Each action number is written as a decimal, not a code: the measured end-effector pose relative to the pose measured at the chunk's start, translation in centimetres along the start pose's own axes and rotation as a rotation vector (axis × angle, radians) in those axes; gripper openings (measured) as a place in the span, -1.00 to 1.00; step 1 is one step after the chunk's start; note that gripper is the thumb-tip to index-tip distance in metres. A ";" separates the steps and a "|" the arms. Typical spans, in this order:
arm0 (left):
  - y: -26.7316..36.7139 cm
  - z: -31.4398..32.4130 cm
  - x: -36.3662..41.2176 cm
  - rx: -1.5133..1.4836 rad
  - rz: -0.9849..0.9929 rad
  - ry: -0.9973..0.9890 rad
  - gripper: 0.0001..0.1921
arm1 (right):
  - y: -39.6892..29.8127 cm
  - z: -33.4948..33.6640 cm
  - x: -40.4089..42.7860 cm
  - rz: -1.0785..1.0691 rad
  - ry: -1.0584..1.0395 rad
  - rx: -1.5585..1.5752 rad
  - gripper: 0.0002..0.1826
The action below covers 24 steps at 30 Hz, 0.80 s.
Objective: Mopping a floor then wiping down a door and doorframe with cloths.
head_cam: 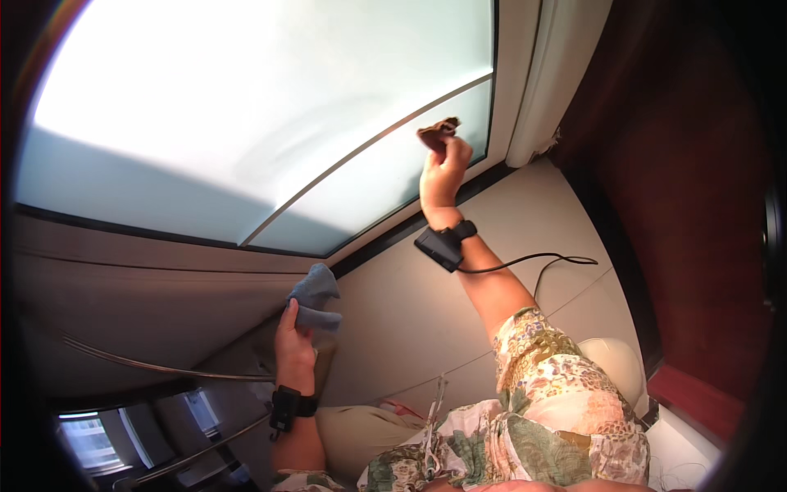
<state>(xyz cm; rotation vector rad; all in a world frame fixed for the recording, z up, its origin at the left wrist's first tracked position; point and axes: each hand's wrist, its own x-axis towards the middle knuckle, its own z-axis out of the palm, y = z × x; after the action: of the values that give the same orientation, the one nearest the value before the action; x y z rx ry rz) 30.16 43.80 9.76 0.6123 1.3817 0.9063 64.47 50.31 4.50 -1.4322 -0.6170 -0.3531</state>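
Note:
My right hand (444,169) is raised in front of a frosted glass panel (381,178), its fingers closed on a crumpled brown cloth (438,134). Whether the cloth touches the glass I cannot tell. Lower down on the left, my left hand (296,344) grips a folded blue cloth (315,295) near the panel's lower corner. A black strap with a box-shaped device (439,248) and a cable is on my right wrist, and another black device (286,409) is strapped to the left wrist.
A thin bar (369,144) crosses the glass. Pale floor tiles (393,320) lie below, edged by a dark strip. A dark red wooden surface (688,246) rises at the right. Curved metal rails (166,369) and a shiny dark surface are at the lower left.

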 end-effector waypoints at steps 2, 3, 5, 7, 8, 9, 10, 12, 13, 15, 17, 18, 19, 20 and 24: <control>0.5 0.6 0.1 0.029 0.029 0.026 -0.68 | -3.1 0.9 -3.3 -0.049 -0.136 0.011 -0.65; 0.0 0.0 0.9 -0.048 0.023 -0.085 -0.65 | -4.2 0.6 -4.4 -0.119 -0.246 0.035 -0.62; -0.5 -0.2 1.6 -0.117 0.013 -0.204 -0.63 | -4.1 0.0 -3.8 -0.250 -0.332 0.047 -0.68; -0.6 0.1 1.3 -0.289 -0.136 -0.207 -0.63 | -2.6 0.2 -1.8 -0.222 -0.273 0.036 -0.69; -1.3 0.7 1.5 -0.295 -0.148 -0.197 -0.60 | -0.9 -0.1 -0.4 -0.165 -0.242 0.050 -0.70; -1.7 0.8 1.5 -0.293 -0.162 -0.201 -0.60 | 0.7 -0.2 1.3 -0.116 -0.209 0.095 -0.70; -1.5 0.2 1.5 -0.301 -0.171 -0.233 -0.58 | 0.7 -0.3 2.8 -0.129 -0.113 0.059 -0.73; -0.8 -0.7 1.1 -0.302 -0.172 -0.264 -0.56 | 1.2 -0.5 5.6 -0.081 0.035 0.117 -0.80; -1.2 -0.7 1.3 -0.313 -0.192 -0.215 -0.55 | 1.9 -1.2 6.4 0.018 0.049 0.189 -0.84; -1.9 -0.6 1.4 -0.317 -0.222 -0.169 -0.54 | 2.1 -1.6 5.5 -0.049 0.094 0.054 -0.85; -1.3 -1.0 0.8 -0.334 -0.177 -0.168 -0.53 | -0.6 -1.3 4.8 0.026 0.138 0.198 -0.78; -1.9 -0.5 1.2 -0.332 -0.195 -0.173 -0.53 | -1.6 -1.8 5.9 -0.048 0.128 0.162 -0.78; -1.1 -0.2 1.1 -0.339 -0.181 -0.174 -0.54 | -3.0 -1.6 7.2 -0.108 0.127 0.152 -0.79; -1.0 0.1 1.1 -0.347 -0.179 -0.178 -0.54 | -3.0 -1.2 8.3 -0.120 0.155 0.150 -0.78; -1.7 0.4 0.7 -0.343 -0.184 -0.206 -0.55 | -0.1 -0.5 8.7 -0.070 0.213 0.168 -0.77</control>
<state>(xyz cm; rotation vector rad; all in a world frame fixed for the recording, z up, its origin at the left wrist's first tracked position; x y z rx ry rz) 30.78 43.50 8.02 0.3012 1.0476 0.8798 71.43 50.93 9.68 -1.1964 -0.5114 -0.4905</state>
